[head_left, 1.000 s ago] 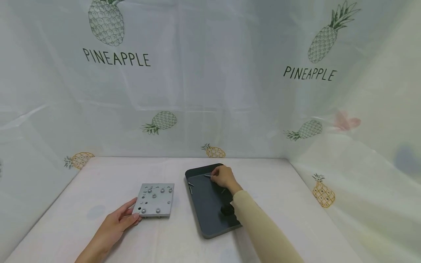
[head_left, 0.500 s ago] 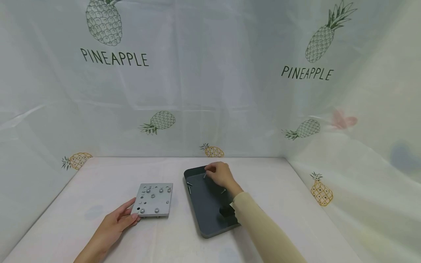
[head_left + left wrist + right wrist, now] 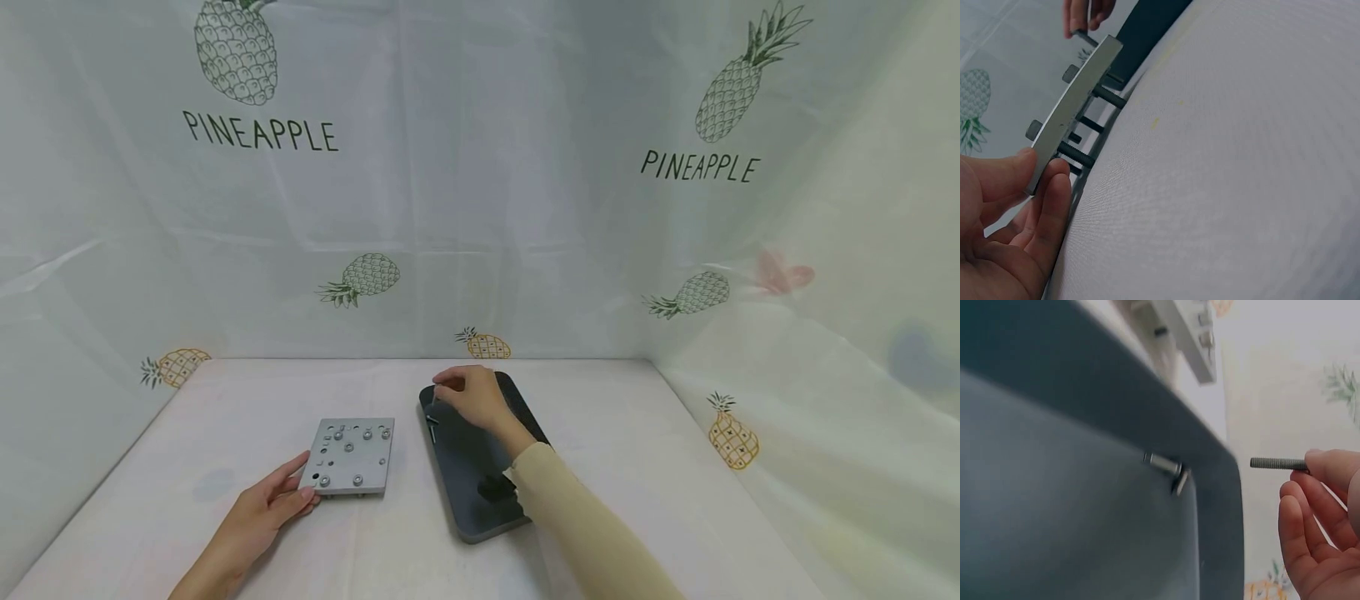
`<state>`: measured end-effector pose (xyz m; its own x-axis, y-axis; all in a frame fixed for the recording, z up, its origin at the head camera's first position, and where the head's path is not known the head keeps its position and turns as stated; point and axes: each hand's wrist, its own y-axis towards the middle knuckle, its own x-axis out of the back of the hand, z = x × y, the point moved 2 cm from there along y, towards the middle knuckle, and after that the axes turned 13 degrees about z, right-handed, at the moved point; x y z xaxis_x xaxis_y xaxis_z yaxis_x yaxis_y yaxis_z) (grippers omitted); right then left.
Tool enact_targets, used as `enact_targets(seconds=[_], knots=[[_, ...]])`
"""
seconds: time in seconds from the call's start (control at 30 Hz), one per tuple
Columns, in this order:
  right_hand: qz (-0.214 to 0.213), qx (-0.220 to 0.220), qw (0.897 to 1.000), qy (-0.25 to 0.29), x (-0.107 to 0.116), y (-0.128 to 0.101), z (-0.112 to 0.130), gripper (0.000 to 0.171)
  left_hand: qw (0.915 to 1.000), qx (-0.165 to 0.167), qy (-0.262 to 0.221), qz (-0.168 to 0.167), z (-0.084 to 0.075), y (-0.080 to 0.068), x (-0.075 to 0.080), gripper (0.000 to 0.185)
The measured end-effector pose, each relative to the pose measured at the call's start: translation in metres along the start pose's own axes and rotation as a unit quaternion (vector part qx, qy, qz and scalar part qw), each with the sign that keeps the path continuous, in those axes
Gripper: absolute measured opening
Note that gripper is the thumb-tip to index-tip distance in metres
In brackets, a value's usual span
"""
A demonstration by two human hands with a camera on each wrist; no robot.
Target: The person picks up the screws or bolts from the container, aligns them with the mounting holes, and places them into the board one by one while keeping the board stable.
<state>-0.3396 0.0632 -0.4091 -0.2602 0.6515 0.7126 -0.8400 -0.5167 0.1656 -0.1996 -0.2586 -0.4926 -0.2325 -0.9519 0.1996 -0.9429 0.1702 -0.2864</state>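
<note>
My left hand point(image 3: 258, 518) grips a square metal plate point(image 3: 367, 460) at its near left corner, thumb above and fingers below. Bolts point(image 3: 1074, 155) run through the plate's holes and stick out underneath, lifting it off the table; several holes hold nothing. Over the far left corner of a dark grey tray point(image 3: 468, 487), my right hand point(image 3: 472, 400) pinches a threaded bolt point(image 3: 1277, 463) between thumb and fingertips, its bare end pointing away from the fingers. Loose bolts point(image 3: 1163, 464) lie inside the tray near that corner, below the hand.
A white cloth point(image 3: 405, 550) covers the table. Behind and at the sides hangs a white curtain point(image 3: 525, 208) printed with pineapples. The tray stands to the right of the plate, with a strip of tablecloth between them.
My right hand has picked the bolt up from the tray floor, turned it more upright and carried it left toward the plate. The left hand and plate stay in place.
</note>
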Motion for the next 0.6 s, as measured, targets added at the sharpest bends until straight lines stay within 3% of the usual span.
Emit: enact_targets(seconds=[0.3,0.6], knots=[[0.039,-0.002,0.998,0.043,-0.027,0.008,0.034,0.016,1.0,0.001,0.002,0.0,-0.001,0.0,0.0,0.07],[0.057,0.009,0.997,0.052,-0.051,0.017,0.048,0.016,1.0,-0.005,-0.002,0.0,-0.001,-0.002,-0.001,0.07]])
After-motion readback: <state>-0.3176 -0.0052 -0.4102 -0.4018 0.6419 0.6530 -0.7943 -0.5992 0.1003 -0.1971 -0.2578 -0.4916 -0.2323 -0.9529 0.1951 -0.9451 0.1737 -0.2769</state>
